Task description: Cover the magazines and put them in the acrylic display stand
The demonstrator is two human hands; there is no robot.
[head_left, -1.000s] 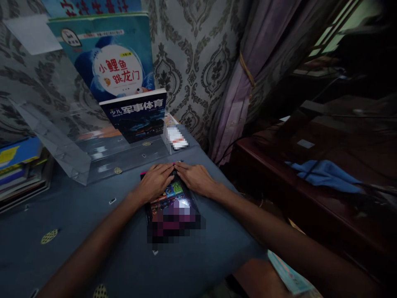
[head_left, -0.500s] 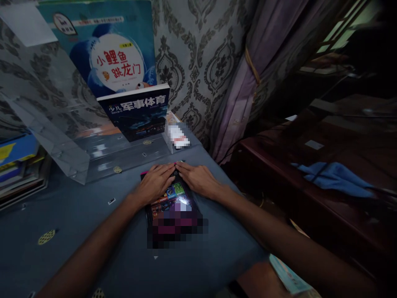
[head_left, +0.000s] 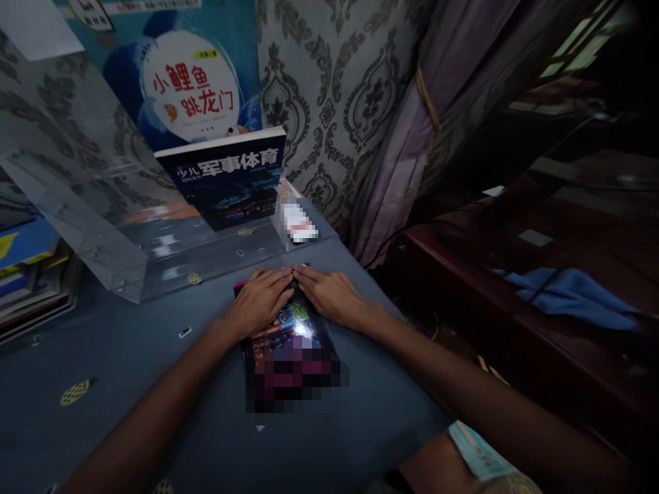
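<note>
A dark, glossy book (head_left: 288, 339) with small coloured pictures on its cover lies on the blue-grey tablecloth (head_left: 169, 418); its near end is blurred out. My left hand (head_left: 264, 298) rests flat across the book's far left part, fingers stretched out. From the other side my right hand (head_left: 332, 295) lies over its far right corner, also with fingers extended. The fingertips of both hands meet near the book's far edge. Neither hand is wrapped around anything.
Behind the hands, a clear acrylic stand (head_left: 123, 271) holds a dark blue book (head_left: 231, 182) and a taller teal book (head_left: 190, 82). Several books (head_left: 31, 274) are stacked at left. A purple curtain (head_left: 396, 151) hangs at right, near a dark red surface with a blue cloth (head_left: 571, 295).
The view has shifted slightly, so the stand and its books sit a little higher. Both hands stay in the same place on the dark book.
</note>
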